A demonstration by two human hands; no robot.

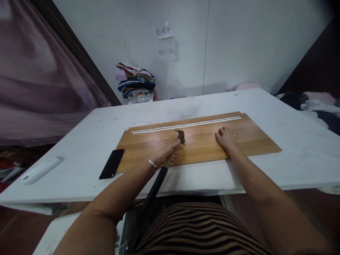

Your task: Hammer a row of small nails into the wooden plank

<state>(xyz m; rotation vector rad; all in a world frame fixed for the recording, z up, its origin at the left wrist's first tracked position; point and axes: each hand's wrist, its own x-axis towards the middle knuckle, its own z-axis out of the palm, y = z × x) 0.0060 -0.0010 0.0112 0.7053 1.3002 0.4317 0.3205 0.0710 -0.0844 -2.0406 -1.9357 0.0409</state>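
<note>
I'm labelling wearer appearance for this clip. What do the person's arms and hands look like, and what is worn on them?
Both forearms are bare, with no sleeves and no gloves. The left hand has a thin silver bracelet at the wrist. The right hand shows no ring, watch or band. No markings are visible on either arm.

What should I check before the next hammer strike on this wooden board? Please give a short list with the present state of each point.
1. Grip: left hand is closed on the hammer handle, high near the head: ok.
2. Board held: right hand lies flat on the wooden board: ok.
3. Right-hand fingers away from the hammer head: ok.
4. Small nails in the board, upright or not: cannot tell, too small.
5. Black phone lies touching the board's left edge, near the swing: not ok.
6. Board fully on the white table: ok.
</note>
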